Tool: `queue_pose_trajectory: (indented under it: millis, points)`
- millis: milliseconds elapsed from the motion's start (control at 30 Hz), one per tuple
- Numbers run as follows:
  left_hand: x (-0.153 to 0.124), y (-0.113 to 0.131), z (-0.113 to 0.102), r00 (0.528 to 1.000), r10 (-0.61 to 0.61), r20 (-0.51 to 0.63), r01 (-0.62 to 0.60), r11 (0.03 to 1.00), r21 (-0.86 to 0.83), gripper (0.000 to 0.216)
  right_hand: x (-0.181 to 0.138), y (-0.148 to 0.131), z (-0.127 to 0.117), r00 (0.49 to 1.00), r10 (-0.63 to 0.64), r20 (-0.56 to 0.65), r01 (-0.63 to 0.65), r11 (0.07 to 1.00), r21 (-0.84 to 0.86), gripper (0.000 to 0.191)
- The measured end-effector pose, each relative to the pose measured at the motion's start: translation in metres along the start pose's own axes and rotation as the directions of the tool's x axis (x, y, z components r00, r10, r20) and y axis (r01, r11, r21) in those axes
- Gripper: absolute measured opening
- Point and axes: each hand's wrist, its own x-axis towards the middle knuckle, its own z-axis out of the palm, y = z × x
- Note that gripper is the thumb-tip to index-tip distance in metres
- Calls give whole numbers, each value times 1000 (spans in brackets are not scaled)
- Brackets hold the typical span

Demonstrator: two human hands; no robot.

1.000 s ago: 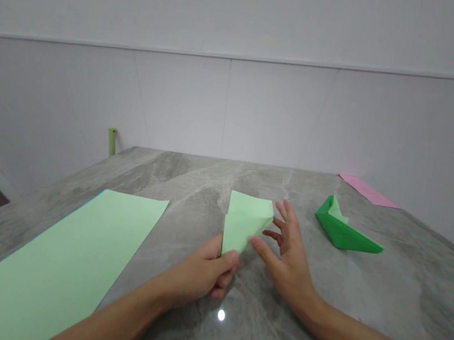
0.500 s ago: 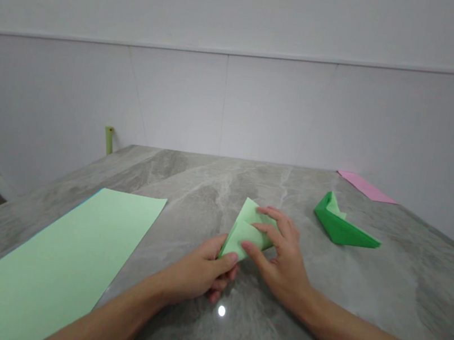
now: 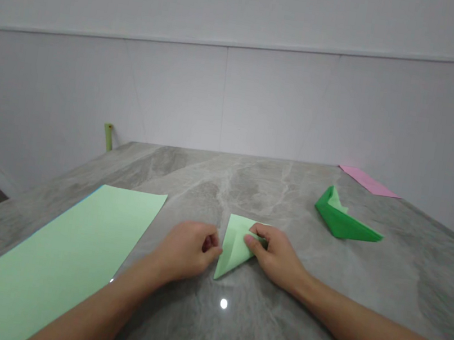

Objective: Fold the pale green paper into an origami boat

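Note:
A light green folded paper triangle (image 3: 233,247) lies flat on the grey marble table (image 3: 319,297), its tip pointing toward me. My right hand (image 3: 276,256) is closed, with thumb and fingers pinching the triangle's right edge. My left hand (image 3: 187,248) is curled beside the triangle's left edge, fingertips touching or almost touching it; nothing shows inside its fingers.
A large light green sheet (image 3: 47,257) lies at the left. A dark green folded paper boat (image 3: 343,218) stands at the right, and a pink sheet (image 3: 368,181) lies at the far right by the wall. A small green object (image 3: 108,137) stands at the far left edge.
The folded paper went from being held up in my left hand to lying flat on the table. My right hand closed onto its right edge; my left hand let go and curled beside it.

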Motion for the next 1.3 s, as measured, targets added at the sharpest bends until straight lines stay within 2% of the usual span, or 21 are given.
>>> queue_pose_trajectory:
  millis: [33,67,100,167,267,467,700,1033,1300]
  points:
    - [1,-2,-4,992,118,-41,-117,993,33,16,0,0,0,1000,-1,11,1,1000,0,27]
    - [1,-5,-6,975,219,-33,-218,975,40,19,0,-1,0,1000,-2,12,2,1000,3,26]
    - [1,-7,-8,956,292,6,-292,956,36,24,0,-1,0,1000,0,7,0,1000,7,25]
    - [2,-10,-9,929,353,116,-357,934,20,33,-1,-2,-1,1000,16,-8,-16,1000,15,23]
    - [0,-12,-5,921,323,217,-336,941,27,44,-3,-3,-3,999,27,-36,-27,1000,-10,21]
    - [-6,-7,2,926,301,227,-302,953,-31,64,-4,0,-4,998,28,-52,-33,996,-88,18]
    - [-4,-5,-1,928,301,218,-289,953,-88,43,-5,2,-3,998,60,-25,-61,996,-59,18]
    - [-5,-3,6,936,299,185,-294,954,-55,53,-3,1,-3,998,63,-30,-65,995,-71,18]
    - [-6,0,7,953,238,189,-246,969,21,57,-4,-1,-3,997,73,-29,-76,990,-118,18]
